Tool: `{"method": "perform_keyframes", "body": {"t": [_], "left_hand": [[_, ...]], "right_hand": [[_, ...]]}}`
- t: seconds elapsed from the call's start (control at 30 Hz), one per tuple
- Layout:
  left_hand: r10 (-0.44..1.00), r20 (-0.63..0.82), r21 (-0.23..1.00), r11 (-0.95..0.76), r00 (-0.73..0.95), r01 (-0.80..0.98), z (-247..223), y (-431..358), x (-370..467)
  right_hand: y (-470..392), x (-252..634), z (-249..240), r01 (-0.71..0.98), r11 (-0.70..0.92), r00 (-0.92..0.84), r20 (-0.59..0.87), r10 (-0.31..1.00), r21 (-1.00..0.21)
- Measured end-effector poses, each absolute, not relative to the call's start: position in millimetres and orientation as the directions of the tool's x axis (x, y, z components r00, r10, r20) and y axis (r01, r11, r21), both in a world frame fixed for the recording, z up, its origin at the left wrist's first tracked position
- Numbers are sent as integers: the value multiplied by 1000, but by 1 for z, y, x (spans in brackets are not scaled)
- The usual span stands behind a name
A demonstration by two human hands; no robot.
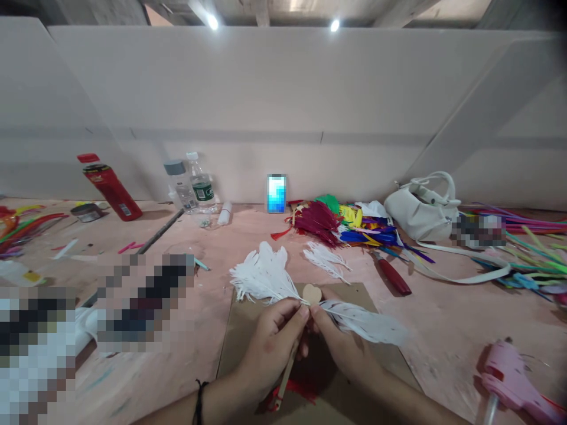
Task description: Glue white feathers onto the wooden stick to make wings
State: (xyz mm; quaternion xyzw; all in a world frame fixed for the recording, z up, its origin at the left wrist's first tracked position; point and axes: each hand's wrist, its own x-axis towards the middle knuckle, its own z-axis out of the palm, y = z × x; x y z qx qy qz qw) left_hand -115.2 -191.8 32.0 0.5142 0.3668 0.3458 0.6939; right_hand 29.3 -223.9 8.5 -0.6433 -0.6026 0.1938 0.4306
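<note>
Over a brown cardboard sheet [230, 345], my two hands meet at a wooden stick with a rounded head [312, 294]. My left hand [277, 330] is closed round the stick, its thumb and finger pinched just below the head. A fan of white feathers [263, 271] spreads to the left from that spot. My right hand [339, 339] is closed too, thumb pressed near the head, with a single white feather [365, 321] sticking out to the right. The stick's lower end carries red cord, and a red tassel [303, 389] lies beside it.
Loose white feathers [325, 260] and a pile of coloured feathers [316, 221] lie beyond the cardboard. A red-handled tool [393, 276], white handbag [420, 206] and pink glue gun [509, 378] are to the right. Bottles [201, 189], a red bottle [116, 192] and a phone [276, 193] stand behind.
</note>
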Motion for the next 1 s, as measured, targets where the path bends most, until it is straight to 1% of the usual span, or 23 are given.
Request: {"method": "perform_keyframes", "body": {"t": [0.13, 0.33, 0.53, 0.8, 1.0], "left_hand": [[841, -156, 957, 258, 517, -131, 28, -190, -117], [856, -139, 956, 247, 499, -157, 30, -190, -117], [874, -166, 954, 260, 456, -150, 35, -190, -114], [871, -145, 958, 242, 469, -155, 31, -188, -115], [877, -124, 976, 191, 463, -101, 27, -188, -115]], "right_hand": [[-223, 28, 8, 547, 80, 231, 243, 942, -833], [-222, 27, 6, 453, 124, 212, 242, 947, -883], [-226, 27, 10, 403, 135, 154, 212, 965, -905], [-225, 29, 7, 370, 151, 129, 212, 969, -917], [-226, 27, 11, 307, 163, 115, 207, 972, -938]]}}
